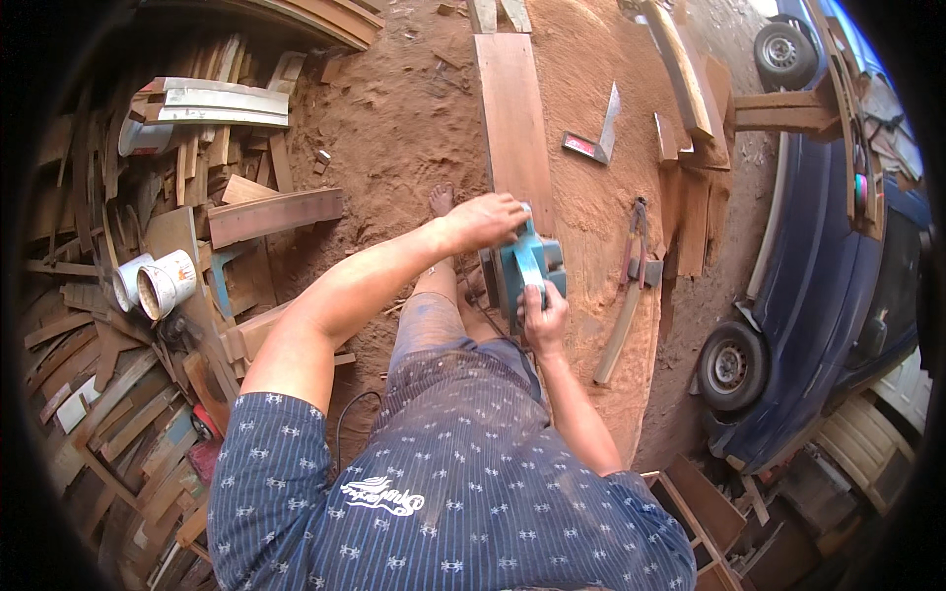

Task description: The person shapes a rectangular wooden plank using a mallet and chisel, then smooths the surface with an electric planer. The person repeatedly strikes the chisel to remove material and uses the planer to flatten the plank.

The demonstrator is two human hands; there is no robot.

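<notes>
A teal electric planer rests on a long reddish wooden plank that runs away from me toward the top of the view. My left hand presses on the planer's front knob. My right hand grips its rear handle. A thick layer of sawdust covers the surface to the right of the plank. My bare foot shows on the sandy ground left of the plank.
A metal try square and a hammer lie on the sawdust at right. Offcut piles and two paint cans fill the left. A blue car stands at far right. A dark cord trails by my leg.
</notes>
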